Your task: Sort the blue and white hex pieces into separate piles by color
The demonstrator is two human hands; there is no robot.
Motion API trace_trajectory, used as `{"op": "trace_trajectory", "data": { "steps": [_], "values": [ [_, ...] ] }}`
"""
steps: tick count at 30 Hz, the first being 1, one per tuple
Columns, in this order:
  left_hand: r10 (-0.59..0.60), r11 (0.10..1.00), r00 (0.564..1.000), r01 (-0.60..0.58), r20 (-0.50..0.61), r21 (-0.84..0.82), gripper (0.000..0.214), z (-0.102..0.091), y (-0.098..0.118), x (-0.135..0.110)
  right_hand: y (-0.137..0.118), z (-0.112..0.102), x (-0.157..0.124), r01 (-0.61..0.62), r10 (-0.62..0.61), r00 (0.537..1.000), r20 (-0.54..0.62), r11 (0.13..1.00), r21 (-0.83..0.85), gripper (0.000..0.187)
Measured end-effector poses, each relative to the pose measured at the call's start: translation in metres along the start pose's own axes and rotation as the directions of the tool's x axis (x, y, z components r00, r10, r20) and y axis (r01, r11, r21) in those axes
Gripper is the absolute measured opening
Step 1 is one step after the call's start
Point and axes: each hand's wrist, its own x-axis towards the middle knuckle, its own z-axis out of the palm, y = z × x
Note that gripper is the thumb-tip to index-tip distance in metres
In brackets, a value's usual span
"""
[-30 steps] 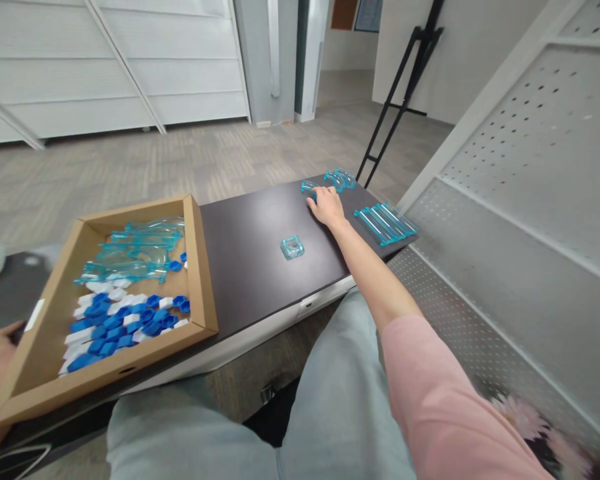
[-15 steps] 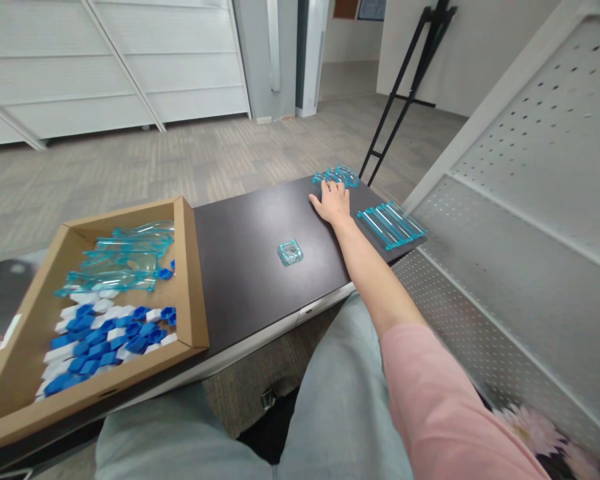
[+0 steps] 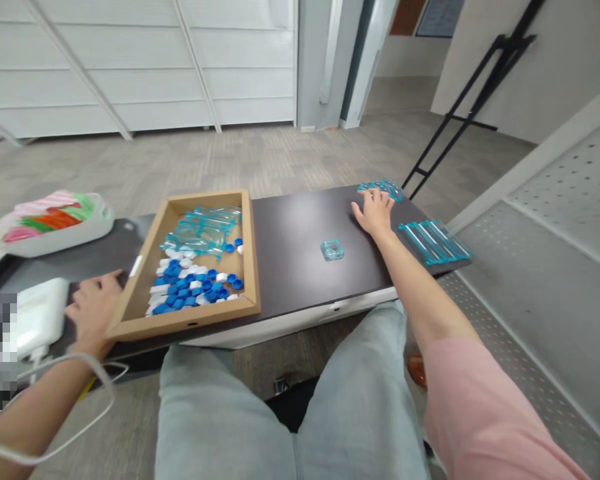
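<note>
My right hand (image 3: 375,212) is open, palm down, at the far edge of the dark table. Its fingertips are at the curved clear teal plastic pieces (image 3: 393,189); whether they touch is hard to tell. Just right of that wrist, several straight clear teal pieces (image 3: 434,241) lie side by side. A small square clear teal piece (image 3: 333,250) lies alone on the table. My left hand (image 3: 96,308) rests with fingers spread on the table, left of a cardboard tray (image 3: 251,260). Inside the tray are clear teal parts (image 3: 200,230) and many blue and white caps (image 3: 195,283).
Left of the tray are a white power adapter (image 3: 43,317) with a white cable (image 3: 100,380) crossing my left forearm, and a white basket (image 3: 75,233) of coloured items. A perforated grey panel (image 3: 560,267) stands at the right, a black stand (image 3: 445,120) behind the table (image 3: 290,267).
The view has turned left, so the table's contents appear farther right. My left hand, basket and adapter have come into view. My right hand stays by the curved pieces.
</note>
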Motion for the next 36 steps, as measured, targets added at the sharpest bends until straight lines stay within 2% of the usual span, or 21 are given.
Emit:
{"op": "trace_trajectory", "data": {
  "steps": [1, 2, 4, 5, 8, 9, 11, 13, 14, 16, 18, 20, 22, 24, 25, 26, 28, 31, 33, 36],
  "values": [
    [-0.06, 0.994, 0.988, 0.047, -0.142, -0.097, 0.063, 0.006, -0.006, 0.0, -0.006, -0.002, -0.001, 0.024, -0.024, 1.0, 0.014, 1.0, 0.002, 0.057],
    [-0.082, 0.98, 0.971, 0.038, -0.223, -0.197, 0.063, 0.011, -0.009, 0.0, -0.014, -0.004, -0.001, 0.052, -0.052, 0.998, 0.029, 0.999, 0.006, 0.056],
    [-0.097, 0.943, 0.961, 0.006, -0.257, -0.334, 0.068, 0.015, -0.009, 0.003, -0.039, -0.011, 0.0, 0.112, -0.113, 0.992, 0.05, 0.993, 0.024, 0.054],
    [-0.085, 0.936, 0.961, -0.014, -0.264, -0.352, 0.067, 0.015, -0.008, 0.004, -0.056, -0.017, 0.0, 0.147, -0.149, 0.988, 0.052, 0.988, 0.039, 0.053],
    [-0.046, 0.923, 0.962, -0.062, -0.27, -0.38, 0.064, 0.016, -0.006, 0.007, -0.124, -0.037, 0.0, 0.301, -0.309, 0.95, 0.051, 0.946, 0.121, 0.047],
    [-0.038, 0.917, 0.96, -0.076, -0.276, -0.392, 0.062, 0.017, -0.007, 0.008, -0.15, -0.044, -0.002, 0.373, -0.387, 0.92, 0.063, 0.913, 0.164, 0.044],
    [-0.02, 0.903, 0.955, -0.11, -0.295, -0.415, 0.059, 0.019, -0.009, 0.009, -0.204, -0.053, -0.009, 0.51, -0.554, 0.824, 0.121, 0.817, 0.269, 0.04],
    [-0.001, 0.89, 0.949, -0.143, -0.314, -0.434, 0.058, 0.022, -0.012, 0.009, -0.255, -0.054, -0.02, 0.589, -0.667, 0.722, 0.185, 0.732, 0.343, 0.04],
    [0.007, 0.882, 0.946, -0.158, -0.323, -0.444, 0.058, 0.022, -0.013, 0.008, -0.277, -0.052, -0.027, 0.603, -0.693, 0.686, 0.222, 0.713, 0.358, 0.041],
    [0.02, 0.866, 0.942, -0.183, -0.334, -0.466, 0.058, 0.023, -0.013, 0.007, -0.314, -0.044, -0.04, 0.622, -0.709, 0.639, 0.298, 0.705, 0.342, 0.043],
    [0.031, 0.855, 0.941, -0.2, -0.338, -0.479, 0.058, 0.022, -0.012, 0.006, -0.338, -0.035, -0.049, 0.638, -0.699, 0.616, 0.363, 0.713, 0.291, 0.042],
    [0.045, 0.853, 0.94, -0.213, -0.339, -0.476, 0.057, 0.02, -0.011, 0.004, -0.35, -0.029, -0.053, 0.635, -0.679, 0.62, 0.393, 0.729, 0.257, 0.037],
    [0.054, 0.854, 0.939, -0.221, -0.341, -0.471, 0.057, 0.018, -0.011, 0.002, -0.352, -0.025, -0.052, 0.578, -0.649, 0.653, 0.39, 0.76, 0.297, 0.03],
    [0.059, 0.851, 0.936, -0.229, -0.348, -0.473, 0.057, 0.017, -0.01, 0.001, -0.347, -0.026, -0.047, 0.441, -0.606, 0.694, 0.389, 0.785, 0.436, 0.022],
    [0.058, 0.849, 0.934, -0.232, -0.352, -0.475, 0.056, 0.017, -0.01, 0.0, -0.344, -0.027, -0.044, 0.343, -0.589, 0.706, 0.394, 0.771, 0.537, 0.019],
    [0.056, 0.848, 0.932, -0.234, -0.358, -0.476, 0.055, 0.017, -0.01, 0.0, -0.34, -0.03, -0.04, 0.226, -0.577, 0.71, 0.404, 0.729, 0.646, 0.02],
    [0.051, 0.847, 0.928, -0.236, -0.369, -0.476, 0.055, 0.019, -0.01, 0.001, -0.333, -0.036, -0.035, -0.027, -0.578, 0.697, 0.424, 0.57, 0.821, 0.025],
    [0.053, 0.837, 0.923, -0.25, -0.382, -0.486, 0.056, 0.022, -0.01, 0.004, -0.323, -0.047, -0.032, -0.316, -0.563, 0.7, 0.439, 0.306, 0.898, 0.032],
    [0.056, 0.826, 0.919, -0.262, -0.391, -0.499, 0.057, 0.025, -0.011, 0.008, -0.314, -0.054, -0.033, -0.412, -0.548, 0.712, 0.439, 0.181, 0.893, 0.036],
    [0.05, 0.826, 0.918, -0.26, -0.394, -0.501, 0.058, 0.028, -0.012, 0.012, -0.295, -0.063, -0.039, -0.473, -0.548, 0.719, 0.427, 0.064, 0.879, 0.039]
  ]
}}
